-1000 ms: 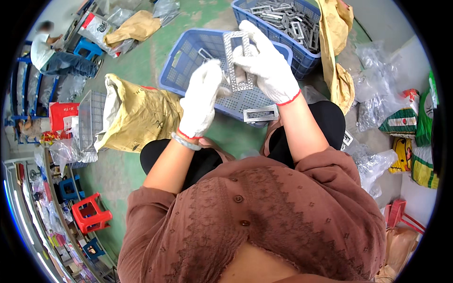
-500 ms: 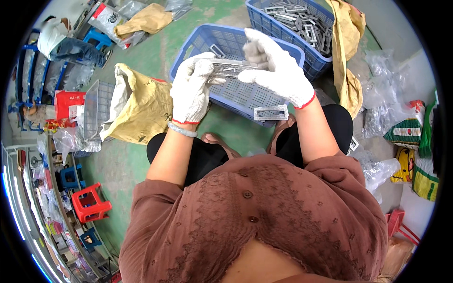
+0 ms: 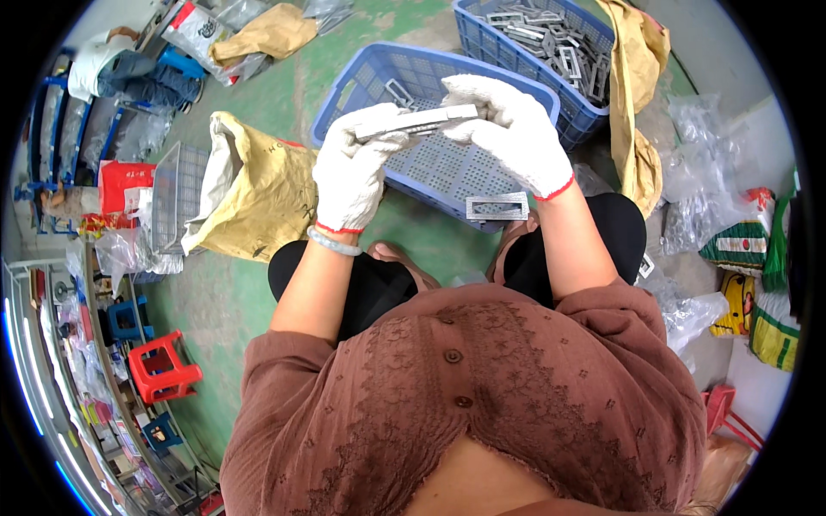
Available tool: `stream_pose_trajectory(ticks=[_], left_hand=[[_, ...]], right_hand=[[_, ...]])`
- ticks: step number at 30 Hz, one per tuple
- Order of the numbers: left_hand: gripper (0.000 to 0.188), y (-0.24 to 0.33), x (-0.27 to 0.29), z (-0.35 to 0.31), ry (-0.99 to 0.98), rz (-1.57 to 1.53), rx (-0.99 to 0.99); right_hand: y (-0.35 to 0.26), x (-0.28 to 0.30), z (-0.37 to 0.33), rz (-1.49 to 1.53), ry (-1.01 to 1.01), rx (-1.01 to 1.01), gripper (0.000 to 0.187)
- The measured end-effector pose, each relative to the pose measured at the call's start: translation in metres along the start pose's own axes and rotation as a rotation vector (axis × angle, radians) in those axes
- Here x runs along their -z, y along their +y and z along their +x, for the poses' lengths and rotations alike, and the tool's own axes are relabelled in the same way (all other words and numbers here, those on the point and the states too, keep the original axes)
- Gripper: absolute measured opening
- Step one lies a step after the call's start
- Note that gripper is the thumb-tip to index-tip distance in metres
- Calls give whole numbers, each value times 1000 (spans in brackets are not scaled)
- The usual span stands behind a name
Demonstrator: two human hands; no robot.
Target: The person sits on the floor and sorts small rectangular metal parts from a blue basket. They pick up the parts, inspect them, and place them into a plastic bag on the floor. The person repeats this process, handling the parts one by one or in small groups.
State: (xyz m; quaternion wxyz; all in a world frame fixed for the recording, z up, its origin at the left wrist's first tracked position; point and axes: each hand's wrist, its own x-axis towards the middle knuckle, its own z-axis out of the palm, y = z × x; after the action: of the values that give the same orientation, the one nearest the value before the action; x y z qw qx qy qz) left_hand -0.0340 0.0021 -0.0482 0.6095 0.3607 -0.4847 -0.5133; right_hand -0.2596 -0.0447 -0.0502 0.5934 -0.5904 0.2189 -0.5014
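Just left of the left hand (image 3: 351, 176), a yellow sack (image 3: 258, 189) bears a short row of dark letters near its mouth and dark, stroke-like marks lower down, bent by the creases. Farther left, a red package (image 3: 120, 182) carries pale marks too small to make out. Beyond the left hand, up and to the left, a white and red bag (image 3: 200, 33) shows black lettering, too small to read. Well right of the right hand (image 3: 512, 129), a green sack (image 3: 738, 247) has a white printed panel, its lettering unclear.
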Motion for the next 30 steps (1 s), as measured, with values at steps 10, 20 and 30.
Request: stream_pose_trajectory(ticks=[10, 20, 30], left_hand=[[27, 3, -3, -2, 2, 62, -35], [28, 0, 1, -1, -26, -4, -47], [29, 3, 2, -5, -18, 78, -45]], right_hand=[[7, 2, 1, 24, -2, 29, 53], [7, 1, 1, 127, -28, 26, 53], [5, 1, 1, 93, -33, -6, 59]])
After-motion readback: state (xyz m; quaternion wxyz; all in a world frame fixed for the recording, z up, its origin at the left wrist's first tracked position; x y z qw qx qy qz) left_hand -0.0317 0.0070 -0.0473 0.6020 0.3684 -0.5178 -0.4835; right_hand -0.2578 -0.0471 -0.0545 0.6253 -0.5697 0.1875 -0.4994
